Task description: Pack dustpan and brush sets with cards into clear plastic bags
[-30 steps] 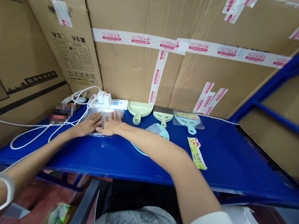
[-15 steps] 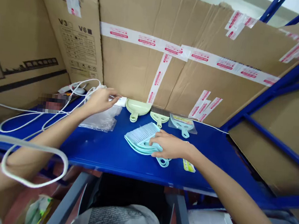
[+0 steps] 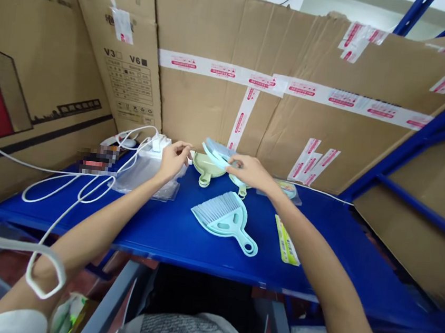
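My right hand [image 3: 248, 170] grips a light blue dustpan and brush set [image 3: 214, 155], lifted and tilted above the back of the table. Part of the set is hidden by my fingers. On the table below lies another light blue dustpan with its brush [image 3: 224, 209], handle toward the lower right. My left hand [image 3: 175, 160] hovers over clear plastic bags [image 3: 160, 185], fingers loosely bent and apart, holding nothing I can see. A pale green dustpan [image 3: 206, 171] sits behind the raised set. A bagged blue piece [image 3: 288, 189] is partly covered by my right forearm.
White cables [image 3: 85, 186] loop across the left side of the blue table [image 3: 159, 234]. A yellow-green card [image 3: 286, 242] rests right of the blue set. Cardboard panels [image 3: 216, 33] wall the back and sides, and blue metal bars [image 3: 428, 140] stand at the right.
My right hand has lifted one blue set off the stack and moved it up and back. The other stays on the table. My left hand has shifted right.
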Tool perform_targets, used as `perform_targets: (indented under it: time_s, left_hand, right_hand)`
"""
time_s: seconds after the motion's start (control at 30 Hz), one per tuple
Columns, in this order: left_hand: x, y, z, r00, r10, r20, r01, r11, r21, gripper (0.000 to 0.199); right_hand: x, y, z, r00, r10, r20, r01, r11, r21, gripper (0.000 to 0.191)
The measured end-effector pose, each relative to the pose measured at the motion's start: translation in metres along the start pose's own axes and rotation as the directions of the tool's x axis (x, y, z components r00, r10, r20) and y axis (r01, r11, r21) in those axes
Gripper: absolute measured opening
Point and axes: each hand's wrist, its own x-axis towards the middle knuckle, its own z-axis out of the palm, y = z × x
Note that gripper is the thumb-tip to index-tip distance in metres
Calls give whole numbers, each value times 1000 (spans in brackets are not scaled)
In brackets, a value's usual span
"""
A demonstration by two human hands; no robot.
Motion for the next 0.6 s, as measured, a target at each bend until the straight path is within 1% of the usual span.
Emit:
perform_targets:
  time_s: [0.07, 0.1, 0.17, 0.27, 0.33, 0.4, 0.47, 0.53, 0.6]
  left_hand:
    - [2, -5, -3, 996, -86, -5, 86, 993, 83, 26]
    - [2, -7, -3, 993, -114, 8, 113, 987, 114, 25]
    - [1, -11, -2, 990, -133, 41, 126, 980, 152, 24]
    - [-3, -16, 3, 989, -125, 80, 109, 977, 182, 23]
    - [-6, -19, 6, 987, -120, 104, 97, 975, 199, 22]
    - [-8, -21, 8, 986, -115, 124, 86, 973, 212, 21]
    - [-10, -21, 10, 985, -110, 134, 78, 972, 223, 19]
    - [-11, -19, 10, 986, -107, 131, 75, 971, 229, 19]
    - [-11, -17, 10, 987, -84, 139, 48, 968, 246, 20]
  right_hand:
    - [35, -14, 20, 990, 138, 19, -135, 986, -94, 33]
    - [50, -21, 32, 987, 160, 25, -157, 982, -110, 33]
    - [73, -32, 56, 982, 186, 33, -180, 976, -124, 32]
    - [88, -41, 85, 980, 199, 30, -194, 973, -128, 32]
    - [91, -44, 96, 979, 204, 16, -200, 971, -134, 34]
    - [92, -45, 99, 980, 201, -9, -200, 970, -140, 38]
    - [91, -45, 94, 980, 194, -41, -197, 970, -145, 41]
    - [84, -42, 80, 981, 174, -91, -186, 972, -143, 43]
    - [66, -34, 61, 985, 100, -142, -119, 984, -133, 43]
